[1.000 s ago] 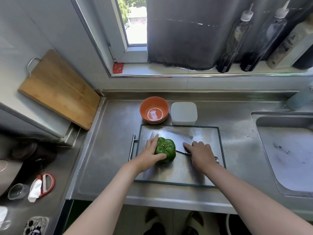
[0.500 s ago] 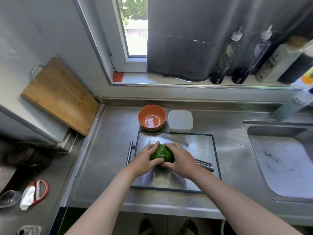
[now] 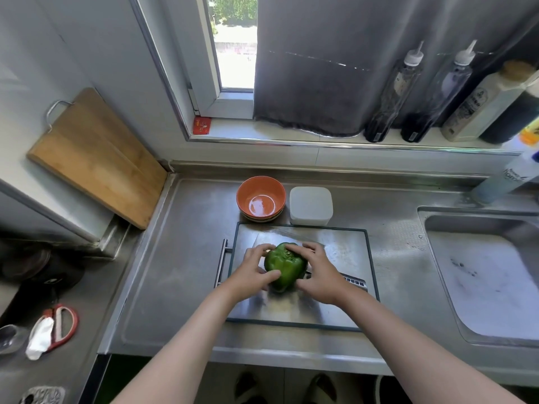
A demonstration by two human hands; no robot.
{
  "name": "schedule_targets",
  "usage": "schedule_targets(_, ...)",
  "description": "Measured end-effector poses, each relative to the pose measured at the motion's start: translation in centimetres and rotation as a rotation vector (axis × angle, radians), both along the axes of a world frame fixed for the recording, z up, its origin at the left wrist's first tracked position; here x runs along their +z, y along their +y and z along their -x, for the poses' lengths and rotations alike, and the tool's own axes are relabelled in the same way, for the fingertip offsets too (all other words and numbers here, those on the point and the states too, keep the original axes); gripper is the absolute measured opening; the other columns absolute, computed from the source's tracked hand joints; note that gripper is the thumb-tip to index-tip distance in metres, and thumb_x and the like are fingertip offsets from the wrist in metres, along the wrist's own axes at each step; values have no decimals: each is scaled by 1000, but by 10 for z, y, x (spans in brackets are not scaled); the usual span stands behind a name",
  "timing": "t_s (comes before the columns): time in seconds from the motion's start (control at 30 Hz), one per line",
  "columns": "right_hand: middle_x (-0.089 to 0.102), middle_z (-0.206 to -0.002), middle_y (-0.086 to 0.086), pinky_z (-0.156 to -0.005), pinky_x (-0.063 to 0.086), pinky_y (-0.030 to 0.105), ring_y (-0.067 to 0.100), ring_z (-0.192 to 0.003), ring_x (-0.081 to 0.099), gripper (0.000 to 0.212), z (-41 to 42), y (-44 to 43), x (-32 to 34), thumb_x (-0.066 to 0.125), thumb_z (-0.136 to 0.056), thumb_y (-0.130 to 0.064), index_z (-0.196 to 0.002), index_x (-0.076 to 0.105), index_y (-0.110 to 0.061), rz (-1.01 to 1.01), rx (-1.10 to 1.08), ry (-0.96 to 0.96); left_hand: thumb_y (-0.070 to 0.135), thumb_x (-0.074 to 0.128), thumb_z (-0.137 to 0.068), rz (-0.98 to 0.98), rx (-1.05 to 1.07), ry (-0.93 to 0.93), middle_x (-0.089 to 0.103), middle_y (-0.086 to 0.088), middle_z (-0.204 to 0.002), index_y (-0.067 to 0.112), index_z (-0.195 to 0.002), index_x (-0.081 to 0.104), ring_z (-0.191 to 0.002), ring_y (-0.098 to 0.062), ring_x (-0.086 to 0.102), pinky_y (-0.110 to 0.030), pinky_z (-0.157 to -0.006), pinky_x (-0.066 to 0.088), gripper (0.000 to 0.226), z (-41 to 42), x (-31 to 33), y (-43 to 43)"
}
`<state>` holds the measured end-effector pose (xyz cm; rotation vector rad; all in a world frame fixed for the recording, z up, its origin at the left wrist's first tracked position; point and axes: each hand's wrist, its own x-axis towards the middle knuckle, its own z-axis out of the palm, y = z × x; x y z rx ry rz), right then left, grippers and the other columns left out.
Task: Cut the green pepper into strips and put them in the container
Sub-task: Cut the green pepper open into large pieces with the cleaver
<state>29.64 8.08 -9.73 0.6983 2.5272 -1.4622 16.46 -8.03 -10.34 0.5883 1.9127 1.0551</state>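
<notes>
A whole green pepper (image 3: pixel 285 265) sits on the steel cutting board (image 3: pixel 344 310), held between both my hands. My left hand (image 3: pixel 253 269) grips its left side with the thumb across the front. My right hand (image 3: pixel 319 272) curls round its right side, fingers over the top. A cleaver lies on the board behind the pepper; its blade (image 3: pixel 280 234) shows beyond my fingers and its handle (image 3: pixel 354 280) pokes out past my right wrist. A white lidded container (image 3: pixel 311 205) stands just beyond the board.
Stacked orange bowls (image 3: pixel 260 198) stand left of the container. A sink (image 3: pixel 484 275) lies to the right. Bottles (image 3: pixel 390 94) line the window sill. A wooden board (image 3: pixel 96 156) leans at the left wall. Red scissors (image 3: pixel 55 328) lie at the lower left.
My right hand left the cleaver handle and came onto the pepper's right side. Both hands now hold the pepper and have turned it a little.
</notes>
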Motion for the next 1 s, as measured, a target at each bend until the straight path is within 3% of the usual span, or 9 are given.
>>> schedule_targets(0.1,30,-142,-4,-106,33,22,11,-133,38,83,5,-4,3,77,-77,-32,-148,35,-47,125,-76,-21,22,75,-85,-36,33,16,47,7,-126,32,-125,43,-70,-10,63,-29,-64,58,52,-8,-2,7)
schedule_targets(0.2,37,-147,0,-105,33,22,7,-126,41,74,10,-5,4,69,-93,-29,-155,30,-36,115,-162,-12,21,74,-84,-42,79,-23,50,9,-123,36,-125,44,-85,-11,64,-29,-64,57,53,-9,-1,12)
schedule_targets(0.33,36,-156,3,-109,35,25,13,-134,41,70,12,-4,8,62,-99,-24,-157,23,-25,129,-164,-60,50,69,-76,28,-10,31,43,8,-131,56,-134,41,-115,-11,52,-36,-95,52,65,-1,0,16)
schedule_targets(0.4,31,-160,2,-116,33,30,17,-143,36,71,12,-4,8,60,-100,-25,-159,21,-23,114,-144,-77,64,68,-74,47,-8,62,48,10,-131,59,-134,42,-117,-10,52,-40,-101,49,65,1,-5,16)
schedule_targets(0.5,28,-162,1,-119,30,34,18,-146,32,70,14,-5,9,59,-101,-22,-159,21,-23,106,-128,-72,58,66,-83,44,-5,66,52,14,-134,59,-137,39,-115,-13,58,-42,-95,54,60,0,-8,12)
schedule_targets(0.6,20,-165,1,-122,23,33,17,-150,24,71,15,-7,9,55,-102,-20,-161,16,-19,45,-68,-81,54,65,-87,60,-25,80,46,17,-144,54,-144,36,-123,-15,54,-43,-101,50,64,2,-10,9)
schedule_targets(0.73,10,-168,0,-124,17,36,19,-153,15,71,18,-7,11,49,-104,-21,-161,8,-18,-8,-10,-116,50,63,-91,100,-53,138,52,9,-140,51,-144,36,-122,-16,54,-39,-105,45,59,6,-7,8)
schedule_targets(0.87,4,-168,0,-125,15,37,17,-154,10,73,17,-7,12,48,-104,-20,-162,2,-18,-2,34,-139,66,68,-74,164,-81,145,58,13,-126,47,-141,39,-111,-13,59,-32,-95,49,76,6,-1,16)
schedule_targets(1.0,6,-167,-5,-121,22,30,14,-153,12,93,14,-11,11,63,-90,-19,-162,4,-21,62,2,-134,61,73,-70,113,-29,47,59,10,-129,42,-140,45,-110,-11,61,-41,-94,55,79,9,-1,18)
